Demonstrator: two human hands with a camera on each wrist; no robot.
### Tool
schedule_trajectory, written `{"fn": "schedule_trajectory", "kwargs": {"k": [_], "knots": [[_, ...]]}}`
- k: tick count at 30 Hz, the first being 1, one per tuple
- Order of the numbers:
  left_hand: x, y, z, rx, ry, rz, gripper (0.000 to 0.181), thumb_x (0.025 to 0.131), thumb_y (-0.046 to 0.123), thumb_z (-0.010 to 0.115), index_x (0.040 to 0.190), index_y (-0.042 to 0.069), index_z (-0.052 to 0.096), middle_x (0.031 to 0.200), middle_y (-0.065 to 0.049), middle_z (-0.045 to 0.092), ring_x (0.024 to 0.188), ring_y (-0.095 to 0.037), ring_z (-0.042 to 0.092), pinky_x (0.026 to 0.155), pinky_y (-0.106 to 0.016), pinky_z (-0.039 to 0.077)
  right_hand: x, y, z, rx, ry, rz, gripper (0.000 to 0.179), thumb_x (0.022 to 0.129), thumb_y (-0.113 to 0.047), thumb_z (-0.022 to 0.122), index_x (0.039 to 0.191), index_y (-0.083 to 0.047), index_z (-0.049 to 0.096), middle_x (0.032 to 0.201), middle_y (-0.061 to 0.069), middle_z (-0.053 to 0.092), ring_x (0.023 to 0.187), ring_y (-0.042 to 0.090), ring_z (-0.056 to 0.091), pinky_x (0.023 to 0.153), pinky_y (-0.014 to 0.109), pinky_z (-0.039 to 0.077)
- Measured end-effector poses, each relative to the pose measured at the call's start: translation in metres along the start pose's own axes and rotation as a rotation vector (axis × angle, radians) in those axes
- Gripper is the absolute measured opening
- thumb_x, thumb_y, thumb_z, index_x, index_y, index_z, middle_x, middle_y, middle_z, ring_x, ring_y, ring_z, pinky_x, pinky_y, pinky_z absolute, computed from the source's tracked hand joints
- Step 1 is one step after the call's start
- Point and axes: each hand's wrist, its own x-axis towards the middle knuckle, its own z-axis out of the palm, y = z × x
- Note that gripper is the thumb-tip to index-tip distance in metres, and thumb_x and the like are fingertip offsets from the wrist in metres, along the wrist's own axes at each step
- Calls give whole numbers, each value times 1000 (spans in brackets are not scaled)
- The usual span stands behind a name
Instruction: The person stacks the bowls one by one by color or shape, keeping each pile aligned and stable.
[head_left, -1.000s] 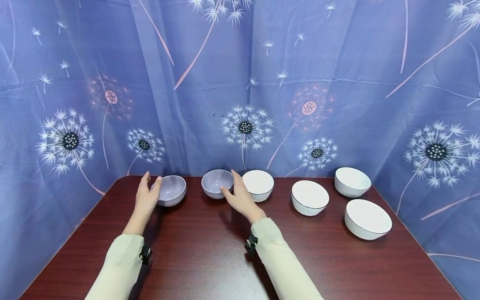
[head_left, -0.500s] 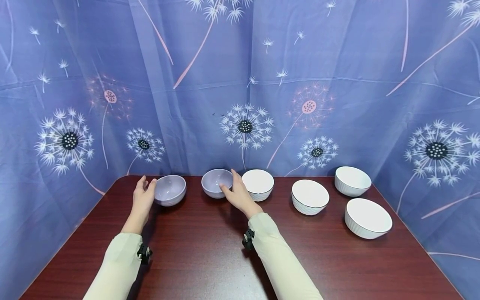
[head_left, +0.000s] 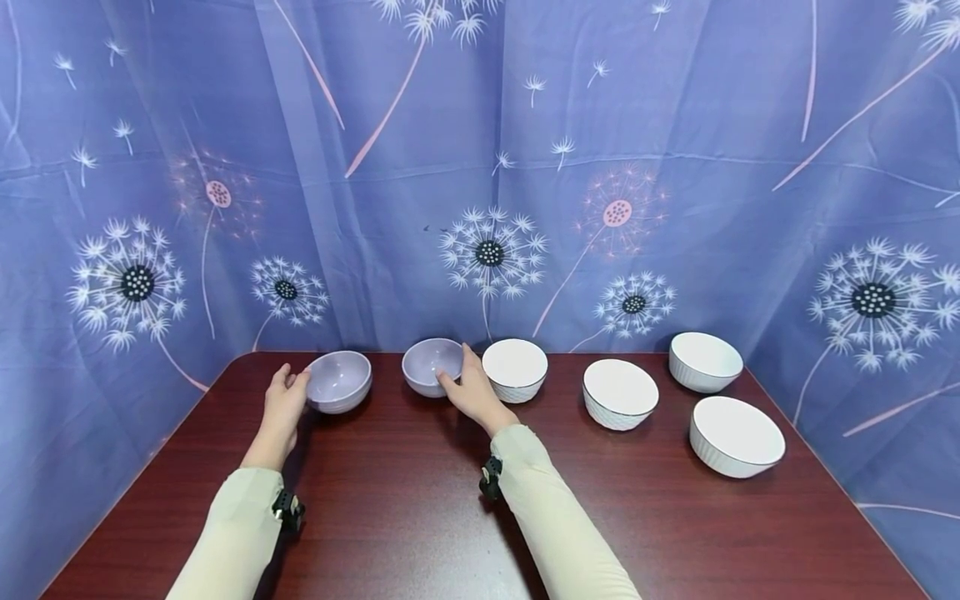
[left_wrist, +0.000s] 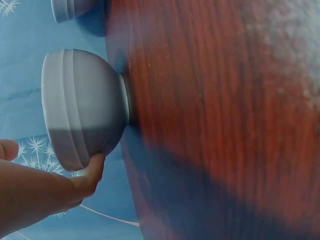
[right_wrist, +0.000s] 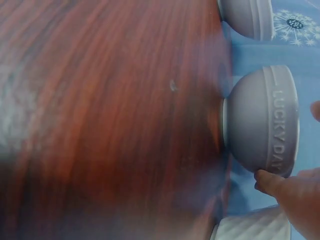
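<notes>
Two lilac bowls stand upright near the table's back edge. In the head view my left hand (head_left: 282,408) is beside the left lilac bowl (head_left: 340,382). In the left wrist view a fingertip (left_wrist: 98,161) meets that bowl's outer side, while another finger stays apart from the rim. My right hand (head_left: 477,392) reaches to the right side of the second lilac bowl (head_left: 429,369), its thumb overlapping the front. Raised letters reading LUCKY DAY show on this bowl (right_wrist: 260,120) in the right wrist view, where a fingertip (right_wrist: 265,179) touches its outer wall.
Right of my right hand stands a white patterned bowl (head_left: 516,372), close to it. Farther right are another patterned bowl (head_left: 619,396) and two ribbed white bowls, one behind (head_left: 705,364) and one in front (head_left: 735,439). A blue dandelion curtain (head_left: 405,208) hangs behind the table (head_left: 405,500).
My left hand has drawn back leftward and slightly down from the left lilac bowl's rim, which its thumb overlapped before. My right hand has barely shifted. The bowls stay in place.
</notes>
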Motion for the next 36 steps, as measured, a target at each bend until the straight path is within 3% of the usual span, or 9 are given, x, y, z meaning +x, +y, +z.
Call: {"fn": "schedule_trajectory", "kwargs": {"k": [3,10,18,26,36], "knots": [[0,-2,1,-36,-24,-40,66,101,20,36,153,0,0,155,-30,8,139,-38,24,106,-55,32,0,2,3,-2,11,1,73,94,-23,56,145,16,20,146,33,30,137,38,30,113,44,27],[-1,-5,0,-74,-81,-68,68,100,15,36,152,-1,-6,155,-31,4,137,-41,24,104,-56,32,-1,2,8,23,30,5,73,92,-19,57,144,17,19,144,36,31,136,41,31,112,45,27],[0,-9,-1,-132,-115,-108,70,99,10,36,151,-1,-10,154,-32,1,139,-40,21,102,-53,35,-2,4,10,40,23,58,77,92,-20,57,146,15,15,146,35,28,137,40,30,112,44,27],[1,-12,-1,-173,-136,-134,69,98,5,34,151,-2,-10,154,-32,3,137,-37,23,87,-40,53,0,5,12,69,21,94,79,92,-23,57,147,12,13,146,35,29,136,41,32,111,47,29],[2,-17,0,-205,-144,-162,68,98,5,33,153,3,-6,156,-25,-4,136,-39,24,85,-39,53,0,6,14,107,42,128,78,92,-22,57,149,8,14,146,33,32,134,40,35,110,47,31]]}}
